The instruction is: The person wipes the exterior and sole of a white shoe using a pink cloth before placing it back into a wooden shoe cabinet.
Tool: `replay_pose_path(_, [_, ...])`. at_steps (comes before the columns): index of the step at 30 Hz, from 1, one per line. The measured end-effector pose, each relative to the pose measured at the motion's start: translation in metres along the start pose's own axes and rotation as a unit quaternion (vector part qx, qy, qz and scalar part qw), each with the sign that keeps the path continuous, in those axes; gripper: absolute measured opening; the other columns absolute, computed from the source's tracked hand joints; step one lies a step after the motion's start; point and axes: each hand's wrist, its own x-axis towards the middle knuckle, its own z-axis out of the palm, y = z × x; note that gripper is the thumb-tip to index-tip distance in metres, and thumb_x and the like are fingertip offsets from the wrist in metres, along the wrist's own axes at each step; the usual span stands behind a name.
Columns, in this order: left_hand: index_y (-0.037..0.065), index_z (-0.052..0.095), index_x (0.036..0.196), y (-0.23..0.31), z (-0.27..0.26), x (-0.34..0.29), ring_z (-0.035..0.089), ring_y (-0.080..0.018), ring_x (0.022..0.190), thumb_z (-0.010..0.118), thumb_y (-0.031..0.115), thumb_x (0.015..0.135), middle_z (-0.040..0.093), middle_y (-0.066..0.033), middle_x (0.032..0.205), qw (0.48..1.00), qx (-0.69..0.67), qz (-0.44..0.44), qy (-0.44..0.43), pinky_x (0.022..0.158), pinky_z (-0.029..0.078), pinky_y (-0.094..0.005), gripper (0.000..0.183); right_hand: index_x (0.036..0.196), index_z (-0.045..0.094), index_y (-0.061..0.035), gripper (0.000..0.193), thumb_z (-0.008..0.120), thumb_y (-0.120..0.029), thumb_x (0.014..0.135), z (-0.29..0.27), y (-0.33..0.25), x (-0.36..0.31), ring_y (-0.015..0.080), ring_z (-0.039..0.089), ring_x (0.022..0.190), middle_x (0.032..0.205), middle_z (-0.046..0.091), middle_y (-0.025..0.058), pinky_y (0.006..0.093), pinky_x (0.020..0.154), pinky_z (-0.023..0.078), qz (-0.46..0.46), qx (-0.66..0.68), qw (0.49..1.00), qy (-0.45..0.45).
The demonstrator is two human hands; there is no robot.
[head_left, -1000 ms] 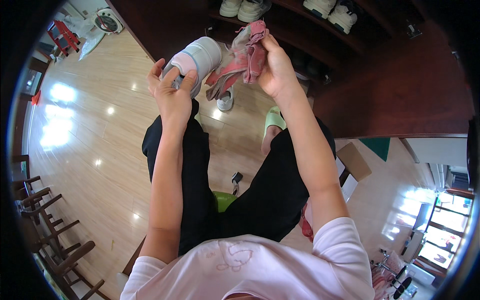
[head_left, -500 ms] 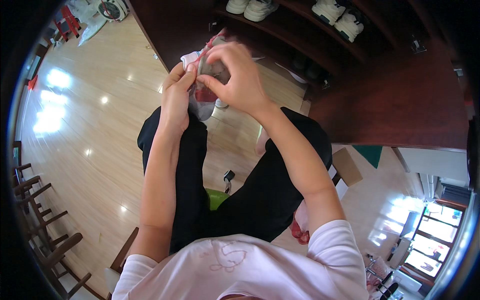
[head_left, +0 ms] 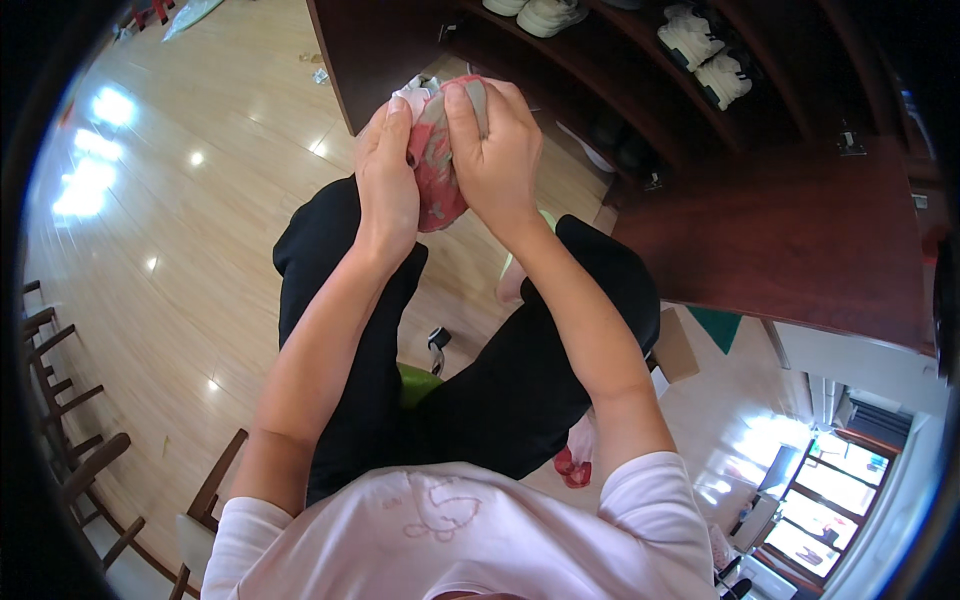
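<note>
Between my hands, above the gap between my knees, is a soft red-and-grey patterned cloth piece (head_left: 437, 170); its exact kind is not plain. A whitish-pink fabric part (head_left: 415, 95) sticks out at its upper left. My left hand (head_left: 388, 180) is closed on the cloth's left side, with the thumb up near the whitish part. My right hand (head_left: 498, 150) grips the right side, thumb lying on the near face and fingers wrapped behind. Those fingers hide the far side of the cloth.
A dark wooden shoe cabinet (head_left: 760, 240) stands ahead and right, its door open, with white shoes (head_left: 705, 55) on the shelves. Below me shows part of a green seat (head_left: 418, 385). Wooden chair legs (head_left: 95, 470) line the left. A pink-and-red item (head_left: 575, 462) lies beside my right thigh.
The cloth has been turned, so its red patterned face now shows instead of the greyish side with a pink cord. My right hand has gone from pinching at the edge to gripping its side.
</note>
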Motion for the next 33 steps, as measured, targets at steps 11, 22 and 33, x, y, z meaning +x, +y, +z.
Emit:
replay_pose_path(11, [0.004, 0.062, 0.117, -0.002, -0.001, -0.002, 0.059, -0.0135, 0.098, 0.039, 0.030, 0.111, 0.063, -0.0035, 0.108, 0.996, 0.004, -0.079, 0.032, 0.092, 0.047, -0.0289, 0.035, 0.109, 0.072, -0.0031, 0.037, 0.067, -0.037, 0.095, 0.001, 0.001, -0.002, 0.0360, 0.066, 0.094, 0.104, 0.067, 0.0186, 0.0455, 0.081, 0.052, -0.057, -0.138, 0.988, -0.041])
replay_pose_path(22, [0.003, 0.059, 0.089, -0.018, 0.010, -0.009, 0.044, -0.0064, 0.078, 0.043, 0.028, 0.110, 0.054, 0.0020, 0.085, 0.998, 0.061, 0.019, 0.002, 0.071, 0.040, -0.0253, 0.037, 0.083, 0.075, 0.0025, 0.040, 0.059, -0.032, 0.097, -0.018, -0.011, 0.023, 0.0429, 0.070, 0.080, 0.080, 0.071, 0.0259, 0.0502, 0.076, 0.055, 0.122, -0.222, 0.960, -0.122])
replay_pose_path(33, [0.001, 0.063, 0.093, -0.029, 0.000, -0.025, 0.047, -0.0075, 0.079, 0.047, 0.030, 0.109, 0.057, 0.0014, 0.086, 0.979, 0.158, 0.005, -0.131, 0.072, 0.041, -0.0251, 0.037, 0.092, 0.075, 0.0056, 0.046, 0.068, -0.040, 0.090, -0.034, 0.067, 0.030, 0.0461, 0.070, 0.094, 0.095, 0.070, 0.0313, 0.0501, 0.083, 0.054, 0.192, -0.202, 0.916, -0.290])
